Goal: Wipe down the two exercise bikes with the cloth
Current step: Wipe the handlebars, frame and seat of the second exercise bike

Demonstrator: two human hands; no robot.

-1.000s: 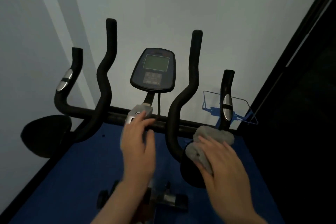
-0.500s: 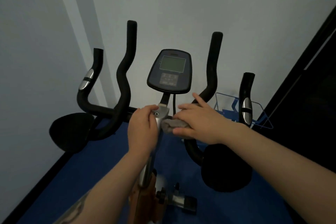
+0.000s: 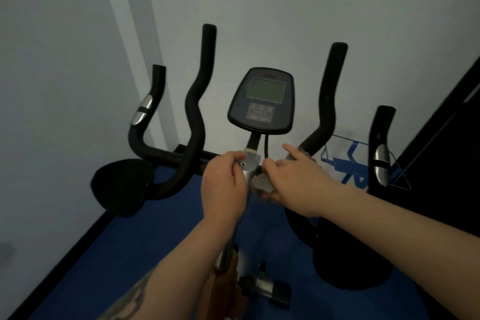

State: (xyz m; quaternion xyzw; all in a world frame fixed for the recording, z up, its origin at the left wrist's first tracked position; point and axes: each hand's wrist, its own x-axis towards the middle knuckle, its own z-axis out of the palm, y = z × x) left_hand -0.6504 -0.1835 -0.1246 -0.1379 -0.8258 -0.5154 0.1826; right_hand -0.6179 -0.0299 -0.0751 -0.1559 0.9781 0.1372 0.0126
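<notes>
One exercise bike fills the view: black curved handlebars [image 3: 194, 112], a console [image 3: 262, 101] with a grey screen, and a silver stem clamp [image 3: 250, 161] below it. My left hand [image 3: 223, 184] grips the stem just left of the clamp. My right hand [image 3: 293, 179] holds a grey cloth [image 3: 261, 184] against the crossbar right of the clamp, index finger stretched out, other fingers curled over the cloth. Most of the cloth is hidden under the hand. A second bike is not in view.
A grey wall stands close behind the bike. Blue floor matting [image 3: 155, 254] lies below. Black arm pads [image 3: 119, 187] sit at both handlebar ends. A blue wire rack [image 3: 345, 163] stands at the right, by a dark wall [image 3: 454, 150].
My right hand carried the cloth from the right arm pad leftward to the crossbar beside the clamp. My left hand stayed on the stem. The view came closer.
</notes>
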